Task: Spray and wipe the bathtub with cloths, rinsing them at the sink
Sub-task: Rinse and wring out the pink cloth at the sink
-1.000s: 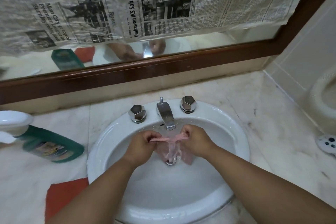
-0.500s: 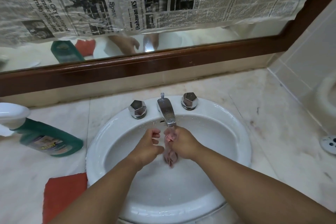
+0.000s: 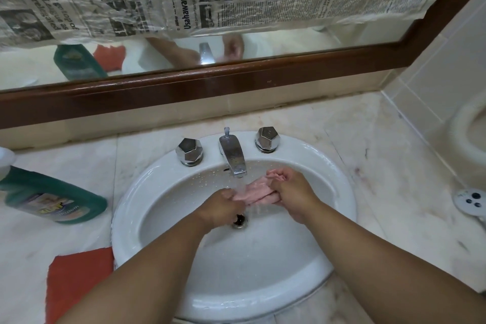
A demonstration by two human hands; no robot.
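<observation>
Rinsing step: my left hand (image 3: 221, 205) and right hand (image 3: 292, 192) each gripped the pink cloth (image 3: 256, 191) between them, beneath the tap (image 3: 234, 155); wringing seemed next.

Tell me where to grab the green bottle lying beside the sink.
Probably grip the green bottle across its body's middle, coming down from above: it lies on its side on the counter, broad face up, its white top at the frame's left edge and partly cut off.
</observation>
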